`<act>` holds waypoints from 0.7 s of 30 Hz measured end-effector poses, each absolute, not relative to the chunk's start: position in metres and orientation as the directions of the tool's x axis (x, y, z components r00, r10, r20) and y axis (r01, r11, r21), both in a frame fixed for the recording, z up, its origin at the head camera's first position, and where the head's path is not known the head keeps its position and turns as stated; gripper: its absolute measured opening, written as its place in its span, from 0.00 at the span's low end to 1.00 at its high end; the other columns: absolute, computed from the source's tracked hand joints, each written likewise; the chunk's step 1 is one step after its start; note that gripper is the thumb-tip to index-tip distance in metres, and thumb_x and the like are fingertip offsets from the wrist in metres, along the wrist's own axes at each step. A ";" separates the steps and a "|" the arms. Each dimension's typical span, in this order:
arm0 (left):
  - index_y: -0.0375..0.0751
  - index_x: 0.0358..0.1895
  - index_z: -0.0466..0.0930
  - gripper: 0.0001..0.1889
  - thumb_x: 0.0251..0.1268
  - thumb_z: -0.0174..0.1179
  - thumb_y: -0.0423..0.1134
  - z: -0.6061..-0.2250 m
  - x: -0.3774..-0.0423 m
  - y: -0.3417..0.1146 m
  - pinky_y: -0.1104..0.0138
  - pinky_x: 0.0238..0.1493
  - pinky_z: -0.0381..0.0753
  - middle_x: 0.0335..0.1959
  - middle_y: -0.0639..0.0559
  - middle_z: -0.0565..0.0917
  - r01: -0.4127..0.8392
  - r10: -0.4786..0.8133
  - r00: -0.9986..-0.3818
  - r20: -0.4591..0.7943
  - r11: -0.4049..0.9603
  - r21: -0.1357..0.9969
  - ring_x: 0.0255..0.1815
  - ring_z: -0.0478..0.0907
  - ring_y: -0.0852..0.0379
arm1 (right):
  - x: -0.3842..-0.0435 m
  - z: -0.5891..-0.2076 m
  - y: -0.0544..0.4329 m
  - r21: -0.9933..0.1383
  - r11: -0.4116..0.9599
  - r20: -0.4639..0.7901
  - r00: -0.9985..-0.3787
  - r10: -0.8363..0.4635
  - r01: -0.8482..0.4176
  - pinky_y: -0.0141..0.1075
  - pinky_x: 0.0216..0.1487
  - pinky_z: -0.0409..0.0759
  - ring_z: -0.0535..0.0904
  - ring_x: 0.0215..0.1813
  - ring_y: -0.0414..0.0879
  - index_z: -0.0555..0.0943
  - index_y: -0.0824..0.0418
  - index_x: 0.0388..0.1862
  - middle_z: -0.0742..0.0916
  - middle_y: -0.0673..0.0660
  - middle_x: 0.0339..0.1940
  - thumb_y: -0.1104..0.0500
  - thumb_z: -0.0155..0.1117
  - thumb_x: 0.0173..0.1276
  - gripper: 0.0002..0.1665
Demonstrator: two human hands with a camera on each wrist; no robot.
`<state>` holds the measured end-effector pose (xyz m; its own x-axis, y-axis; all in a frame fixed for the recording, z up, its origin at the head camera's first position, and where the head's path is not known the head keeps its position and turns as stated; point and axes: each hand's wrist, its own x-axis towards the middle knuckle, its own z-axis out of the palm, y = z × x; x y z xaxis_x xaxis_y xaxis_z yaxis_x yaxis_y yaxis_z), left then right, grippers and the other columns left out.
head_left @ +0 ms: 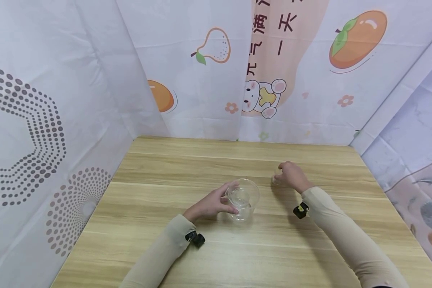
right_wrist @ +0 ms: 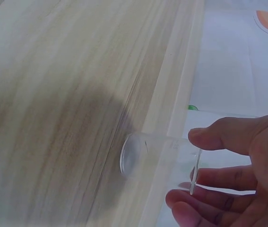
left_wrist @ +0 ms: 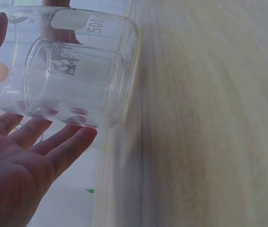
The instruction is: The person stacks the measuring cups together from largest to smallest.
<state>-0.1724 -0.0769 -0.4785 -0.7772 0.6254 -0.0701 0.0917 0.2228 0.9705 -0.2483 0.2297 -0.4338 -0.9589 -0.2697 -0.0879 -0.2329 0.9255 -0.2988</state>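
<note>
Near the middle of the table, my left hand (head_left: pixel 211 204) grips a large clear glass beaker (head_left: pixel 253 196), thumb on one side and fingers on the other. White print with a 500 mark shows on its wall in the left wrist view, and a smaller glass beaker (left_wrist: pixel 77 85) sits nested inside it. Farther right and a little deeper on the table, my right hand (head_left: pixel 292 176) holds another small clear beaker (right_wrist: pixel 162 158) by its rim, between thumb and fingers. From the head view, that hand partly hides this small beaker.
A light wood-grain table (head_left: pixel 158 168) lies under both hands. White printed curtains (head_left: pixel 201 92) hang along its back and sides. Each sleeve carries a small black wrist camera (head_left: pixel 195 239) at the cuff.
</note>
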 end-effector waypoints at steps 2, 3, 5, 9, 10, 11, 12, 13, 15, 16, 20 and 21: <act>0.61 0.76 0.52 0.48 0.55 0.72 0.41 -0.479 -0.173 -0.077 0.60 0.64 0.77 0.77 0.50 0.60 0.088 0.625 -0.777 -0.071 0.220 0.971 0.70 0.68 0.40 | -0.248 -0.434 0.230 -0.303 0.924 -0.083 -0.959 -0.271 -0.235 0.55 0.50 0.81 0.82 0.46 0.65 0.77 0.80 0.52 0.82 0.78 0.49 0.59 0.64 0.61 0.27; 0.61 0.77 0.51 0.48 0.55 0.72 0.41 -0.479 -0.173 -0.077 0.60 0.64 0.77 0.77 0.50 0.60 0.087 0.625 -0.777 -0.072 0.220 0.972 0.70 0.68 0.40 | -0.249 -0.434 0.230 -0.304 0.923 -0.081 -0.959 -0.272 -0.236 0.55 0.50 0.82 0.82 0.45 0.65 0.77 0.80 0.52 0.82 0.77 0.49 0.59 0.64 0.61 0.27; 0.61 0.77 0.51 0.48 0.55 0.72 0.41 -0.479 -0.172 -0.077 0.60 0.64 0.77 0.76 0.51 0.60 0.086 0.624 -0.778 -0.071 0.218 0.972 0.70 0.68 0.40 | -0.249 -0.433 0.230 -0.305 0.922 -0.076 -0.959 -0.274 -0.240 0.54 0.49 0.82 0.82 0.44 0.63 0.77 0.80 0.51 0.82 0.77 0.48 0.60 0.64 0.60 0.27; 0.62 0.77 0.51 0.48 0.55 0.72 0.41 -0.479 -0.172 -0.077 0.61 0.64 0.78 0.76 0.52 0.60 0.086 0.624 -0.778 -0.072 0.219 0.972 0.70 0.68 0.40 | -0.249 -0.429 0.229 -0.308 0.919 -0.071 -0.958 -0.278 -0.244 0.53 0.48 0.83 0.82 0.44 0.63 0.78 0.80 0.51 0.83 0.76 0.46 0.62 0.63 0.58 0.26; 0.62 0.77 0.51 0.48 0.55 0.72 0.41 -0.479 -0.173 -0.077 0.61 0.63 0.78 0.76 0.52 0.60 0.086 0.624 -0.778 -0.073 0.220 0.972 0.70 0.68 0.40 | -0.249 -0.428 0.228 -0.308 0.919 -0.072 -0.957 -0.280 -0.245 0.53 0.48 0.83 0.82 0.44 0.63 0.78 0.80 0.51 0.83 0.75 0.46 0.62 0.63 0.58 0.26; 0.62 0.77 0.51 0.48 0.55 0.72 0.41 -0.479 -0.172 -0.077 0.61 0.63 0.78 0.76 0.52 0.60 0.085 0.624 -0.778 -0.073 0.219 0.972 0.70 0.68 0.40 | -0.249 -0.427 0.228 -0.309 0.919 -0.074 -0.958 -0.278 -0.243 0.53 0.48 0.83 0.83 0.45 0.62 0.78 0.80 0.51 0.84 0.75 0.46 0.62 0.63 0.59 0.26; 0.62 0.76 0.51 0.48 0.55 0.72 0.41 -0.479 -0.172 -0.077 0.61 0.62 0.79 0.76 0.52 0.60 0.083 0.625 -0.777 -0.075 0.219 0.972 0.70 0.68 0.40 | -0.248 -0.426 0.228 -0.311 0.919 -0.077 -0.957 -0.279 -0.243 0.53 0.49 0.82 0.83 0.45 0.63 0.78 0.80 0.52 0.84 0.75 0.47 0.61 0.63 0.59 0.26; 0.62 0.76 0.51 0.48 0.55 0.72 0.41 -0.479 -0.172 -0.077 0.61 0.62 0.79 0.76 0.53 0.60 0.082 0.624 -0.778 -0.075 0.219 0.972 0.70 0.68 0.39 | -0.248 -0.426 0.227 -0.312 0.918 -0.079 -0.957 -0.280 -0.243 0.53 0.49 0.82 0.83 0.46 0.63 0.78 0.80 0.52 0.84 0.75 0.47 0.61 0.63 0.60 0.26; 0.63 0.76 0.52 0.48 0.55 0.72 0.42 -0.478 -0.172 -0.077 0.61 0.62 0.79 0.76 0.53 0.60 0.079 0.623 -0.779 -0.078 0.221 0.972 0.71 0.67 0.39 | -0.248 -0.424 0.227 -0.321 0.916 -0.083 -0.956 -0.280 -0.240 0.54 0.50 0.82 0.82 0.47 0.63 0.77 0.80 0.53 0.83 0.76 0.48 0.61 0.63 0.61 0.26; 0.63 0.76 0.52 0.48 0.56 0.72 0.42 -0.478 -0.172 -0.077 0.61 0.62 0.79 0.76 0.53 0.60 0.078 0.622 -0.779 -0.079 0.221 0.972 0.71 0.67 0.39 | -0.248 -0.424 0.227 -0.325 0.916 -0.085 -0.957 -0.278 -0.237 0.54 0.51 0.82 0.82 0.47 0.64 0.77 0.80 0.53 0.83 0.76 0.48 0.61 0.63 0.61 0.27; 0.64 0.76 0.52 0.47 0.55 0.72 0.42 -0.478 -0.172 -0.077 0.60 0.63 0.78 0.76 0.55 0.60 0.078 0.618 -0.782 -0.083 0.229 0.970 0.71 0.67 0.38 | -0.248 -0.421 0.227 -0.342 0.911 -0.090 -0.957 -0.277 -0.232 0.54 0.50 0.82 0.81 0.48 0.65 0.76 0.80 0.54 0.82 0.76 0.48 0.60 0.64 0.62 0.27; 0.64 0.76 0.52 0.47 0.55 0.72 0.42 -0.478 -0.172 -0.077 0.60 0.62 0.79 0.76 0.55 0.60 0.078 0.619 -0.781 -0.083 0.230 0.970 0.71 0.67 0.38 | -0.248 -0.421 0.227 -0.344 0.910 -0.089 -0.957 -0.277 -0.232 0.54 0.50 0.82 0.81 0.48 0.65 0.76 0.80 0.55 0.82 0.76 0.48 0.60 0.64 0.63 0.27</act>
